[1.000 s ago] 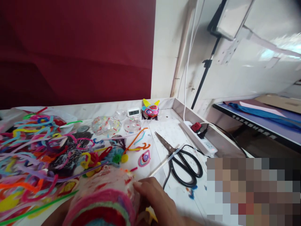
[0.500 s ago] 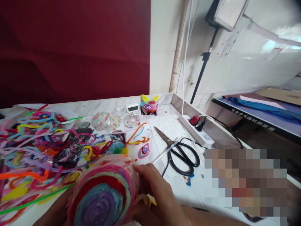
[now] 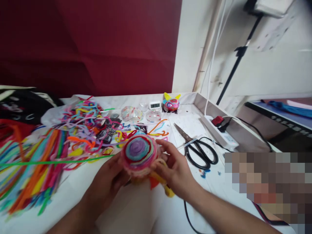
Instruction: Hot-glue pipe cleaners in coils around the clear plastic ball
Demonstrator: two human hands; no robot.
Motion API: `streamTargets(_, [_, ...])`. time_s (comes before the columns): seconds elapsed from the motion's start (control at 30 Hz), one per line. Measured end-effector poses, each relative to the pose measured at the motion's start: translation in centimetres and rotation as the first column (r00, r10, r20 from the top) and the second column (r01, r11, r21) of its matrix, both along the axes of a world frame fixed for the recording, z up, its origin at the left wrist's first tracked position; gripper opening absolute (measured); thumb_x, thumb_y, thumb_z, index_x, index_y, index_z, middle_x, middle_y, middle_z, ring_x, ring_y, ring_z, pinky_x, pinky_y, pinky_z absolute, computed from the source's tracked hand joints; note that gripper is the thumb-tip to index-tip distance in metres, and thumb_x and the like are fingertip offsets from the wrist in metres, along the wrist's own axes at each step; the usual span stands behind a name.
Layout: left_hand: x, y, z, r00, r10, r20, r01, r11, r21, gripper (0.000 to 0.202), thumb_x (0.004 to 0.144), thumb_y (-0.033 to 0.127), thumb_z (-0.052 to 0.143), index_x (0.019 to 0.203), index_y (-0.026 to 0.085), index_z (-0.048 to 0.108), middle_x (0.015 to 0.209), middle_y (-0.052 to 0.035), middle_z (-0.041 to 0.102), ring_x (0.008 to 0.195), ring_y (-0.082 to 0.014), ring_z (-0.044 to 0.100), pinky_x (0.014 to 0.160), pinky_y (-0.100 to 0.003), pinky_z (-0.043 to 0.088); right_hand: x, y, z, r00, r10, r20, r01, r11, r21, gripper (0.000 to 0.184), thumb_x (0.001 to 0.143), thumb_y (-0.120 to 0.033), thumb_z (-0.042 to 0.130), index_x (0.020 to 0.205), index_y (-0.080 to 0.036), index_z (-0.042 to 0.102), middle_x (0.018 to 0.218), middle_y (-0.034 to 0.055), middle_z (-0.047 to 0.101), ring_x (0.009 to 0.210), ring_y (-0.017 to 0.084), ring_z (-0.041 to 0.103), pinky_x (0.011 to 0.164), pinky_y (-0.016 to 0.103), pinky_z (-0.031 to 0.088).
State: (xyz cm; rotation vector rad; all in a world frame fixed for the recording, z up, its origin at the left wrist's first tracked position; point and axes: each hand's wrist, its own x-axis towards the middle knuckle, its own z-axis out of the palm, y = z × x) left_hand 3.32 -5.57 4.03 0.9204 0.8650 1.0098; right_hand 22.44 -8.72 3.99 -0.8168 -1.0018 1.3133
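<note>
Between both hands is a round craft ball (image 3: 137, 149) wrapped in coiled pipe cleaners, with rings of purple, blue, red, pale green and pink facing up. My left hand (image 3: 106, 177) closes on its left side, fingers partly hidden beneath. On the right side, my right hand (image 3: 172, 169) grips it with bent fingers and thumb. Yellow and orange pieces (image 3: 161, 182) stick out under the ball near the right hand. Black-handled scissors (image 3: 197, 146) lie on the table to the right, with a thin pale stick (image 3: 188, 142) across them.
Pipe cleaners (image 3: 39, 165) lie bundled at left, and a tangled pile (image 3: 84, 118) sits behind. At the back are clear speckled domes (image 3: 132, 113), a small digital display (image 3: 155, 105) and a finished-looking decorated ball (image 3: 171, 103). A power strip (image 3: 220, 133) runs along the right edge.
The ball has moved away from the camera and looks much smaller, its coiled face tilted more upward. Both hands moved out with it. The view has swung left, showing the bundled pipe cleaners.
</note>
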Motion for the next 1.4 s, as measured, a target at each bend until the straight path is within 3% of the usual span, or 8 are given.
streamTargets(0.1, [0.5, -0.2, 0.2, 0.996, -0.040, 0.074, 0.038, 0.999, 0.031, 0.033, 0.077, 0.047, 0.079, 0.082, 0.017, 0.067, 0.053, 0.0072, 0.048, 0.041, -0.0020, 0.027, 0.042, -0.014, 0.033, 0.2, 0.2, 0.7, 1.000, -0.013, 0.016, 0.014, 0.997, -0.078, 0.067, 0.059, -0.048, 0.087, 0.113, -0.026, 0.053, 0.088, -0.0030, 0.058, 0.069, 0.013, 0.061, 0.062, 0.028, 0.051])
streamTargets(0.2, [0.6, -0.3, 0.3, 0.993, 0.001, 0.119, -0.004, 1.000, 0.024, 0.031, 0.075, 0.041, 0.081, 0.086, 0.017, 0.066, 0.059, 0.0064, 0.051, 0.043, -0.0027, 0.032, 0.039, -0.013, 0.028, 0.3, 0.1, 1.0, 0.999, -0.021, 0.040, 0.026, 0.993, -0.118, 0.066, 0.059, -0.045, 0.087, 0.113, -0.025, 0.054, 0.085, -0.0041, 0.057, 0.059, 0.009, 0.054, 0.051, 0.023, 0.042])
streamTargets(0.5, [0.7, 0.0, 1.8, 0.992, 0.036, 0.124, -0.041, 0.998, 0.038, 0.034, 0.072, 0.038, 0.083, 0.077, 0.017, 0.056, 0.055, 0.0078, 0.050, 0.038, -0.0025, 0.035, 0.038, -0.014, 0.031, 0.0, 0.6, 2.6, 0.998, -0.043, 0.045, 0.045, 0.998, -0.050, 0.064, 0.060, -0.039, 0.086, 0.113, -0.019, 0.056, 0.069, -0.0089, 0.053, 0.049, 0.007, 0.047, 0.046, 0.023, 0.035])
streamTargets(0.63, [0.8, 1.0, 3.9, 0.988, 0.036, 0.151, -0.050, 0.995, 0.090, 0.031, 0.071, 0.033, 0.084, 0.082, 0.017, 0.060, 0.056, 0.0072, 0.052, 0.039, -0.0035, 0.039, 0.038, -0.015, 0.034, 0.5, 1.7, 5.1, 0.996, -0.032, 0.088, 0.032, 0.999, -0.001, 0.067, 0.056, -0.037, 0.088, 0.112, -0.017, 0.057, 0.063, -0.0109, 0.052, 0.043, 0.006, 0.045, 0.044, 0.024, 0.033])
streamTargets(0.87, [2.0, 3.8, 9.1, 0.983, 0.011, 0.185, -0.063, 0.958, 0.279, 0.027, 0.074, 0.033, 0.079, 0.085, 0.017, 0.061, 0.059, 0.0061, 0.056, 0.039, -0.0048, 0.046, 0.038, -0.015, 0.037, 1.6, 4.2, 10.9, 0.993, -0.039, 0.110, 0.020, 0.985, 0.170, 0.064, 0.052, -0.035, 0.090, 0.105, -0.015, 0.061, 0.059, -0.0056, 0.060, 0.047, 0.009, 0.050, 0.042, 0.023, 0.030])
streamTargets(1.0, [2.6, 5.2, 11.2, 0.986, -0.022, 0.163, -0.037, 0.936, 0.350, 0.028, 0.076, 0.034, 0.077, 0.090, 0.017, 0.061, 0.060, 0.0037, 0.060, 0.042, -0.0082, 0.054, 0.037, -0.016, 0.038, 2.0, 5.5, 13.0, 0.992, -0.071, 0.104, 0.042, 0.965, 0.260, 0.059, 0.053, -0.034, 0.090, 0.101, -0.015, 0.063, 0.059, -0.0049, 0.061, 0.051, 0.010, 0.054, 0.043, 0.023, 0.030])
streamTargets(1.27, [2.3, 5.5, 11.7, 0.991, -0.046, 0.127, -0.013, 0.903, 0.430, 0.050, 0.068, 0.042, 0.085, 0.106, 0.021, 0.061, 0.071, 0.0032, 0.063, 0.054, -0.0112, 0.058, 0.040, -0.018, 0.042, 2.5, 5.8, 14.1, 0.995, -0.037, 0.093, 0.008, 0.957, 0.290, 0.048, 0.056, -0.030, 0.089, 0.094, -0.016, 0.064, 0.063, -0.0041, 0.059, 0.048, 0.006, 0.046, 0.040, 0.021, 0.024])
streamTargets(1.4, [1.5, 5.0, 11.7, 0.993, -0.010, 0.119, -0.049, 0.876, 0.480, 0.048, 0.069, 0.043, 0.085, 0.106, 0.021, 0.063, 0.077, 0.0019, 0.064, 0.061, -0.0113, 0.057, 0.044, -0.018, 0.047, 2.2, 5.4, 13.8, 0.995, 0.024, 0.092, -0.049, 0.960, 0.276, 0.046, 0.057, -0.030, 0.088, 0.095, -0.016, 0.064, 0.067, -0.0027, 0.061, 0.050, 0.006, 0.045, 0.040, 0.020, 0.023])
